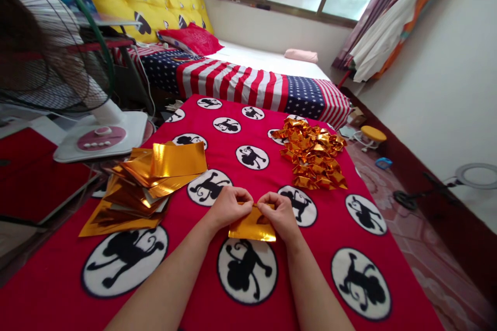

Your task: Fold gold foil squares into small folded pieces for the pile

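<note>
Between my two hands, low over the red cloth, is a sheet of shiny gold foil paper (251,231). My left hand (232,207) pinches its far edge near the middle, thumb against curled fingers. My right hand (277,211) grips the same edge just beside it, so the fingertips of both hands almost meet. The near edge of the sheet hangs free toward me. Left of my hands lies a loose, fanned stack of flat gold foil sheets (178,159). To the right, farther off, a heap of folded gold paper ingots (314,152) covers part of the cloth.
The red cloth with monkey prints (267,129) covers the surface before me. At the left stands a fan (103,132) on a white base. Behind are a bed with a flag-patterned cover (240,80) and a yellow cushion (155,0). A yellow stool (373,133) stands right.
</note>
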Demonstrator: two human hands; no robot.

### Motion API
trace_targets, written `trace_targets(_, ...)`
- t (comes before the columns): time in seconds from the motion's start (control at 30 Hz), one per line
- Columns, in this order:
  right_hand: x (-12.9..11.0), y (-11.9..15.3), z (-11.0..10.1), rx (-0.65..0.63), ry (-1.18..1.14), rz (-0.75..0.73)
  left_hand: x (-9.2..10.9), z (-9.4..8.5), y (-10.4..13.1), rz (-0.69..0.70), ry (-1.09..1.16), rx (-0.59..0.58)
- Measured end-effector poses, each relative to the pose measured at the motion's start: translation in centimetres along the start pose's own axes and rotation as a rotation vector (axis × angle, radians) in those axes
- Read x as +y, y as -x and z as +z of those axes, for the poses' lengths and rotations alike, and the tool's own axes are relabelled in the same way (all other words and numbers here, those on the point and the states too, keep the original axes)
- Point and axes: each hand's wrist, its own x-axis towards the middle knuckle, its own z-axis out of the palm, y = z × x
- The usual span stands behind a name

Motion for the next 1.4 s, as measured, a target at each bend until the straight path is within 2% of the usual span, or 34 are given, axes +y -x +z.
trace_targets(0.27,0.6,0.1,-0.8,0.003,-0.154,0.027,-1.3,-2.2,0.1,-0.037,0.027,0.014)
trace_targets(0.37,0.7,0.1,-1.0,0.016,-0.163,0.02,-1.6,-2.5,0.1,-0.03,0.049,0.04)
trace_targets(0.47,0.9,-0.2,-1.0,0.036,-0.088,-0.026,-1.3,-2.4,0.1,-0.023,0.079,0.094)
trace_targets(0.57,1.0,-0.4,-1.1,0.062,0.015,-0.097,-1.0,-2.4,0.1,-0.034,0.09,0.196)
trace_targets(0.7,0.9,-0.5,-1.2,0.096,0.007,-0.086,-1.3,-2.7,0.1,-0.051,0.05,0.287)
trace_targets(0.87,0.6,-0.4,-1.2,0.161,-0.088,-0.031,-1.7,-2.6,-0.1,-0.089,0.124,0.234)
trace_targets(1.03,1.0,-0.8,-1.3,0.318,-0.239,-0.04,-1.9,-2.3,-0.3,-0.106,0.304,0.231)
trace_targets(1.4,1.4,-1.1,-0.8,0.364,-0.341,-0.106,-1.6,-2.2,0.0,-0.016,0.359,0.161)
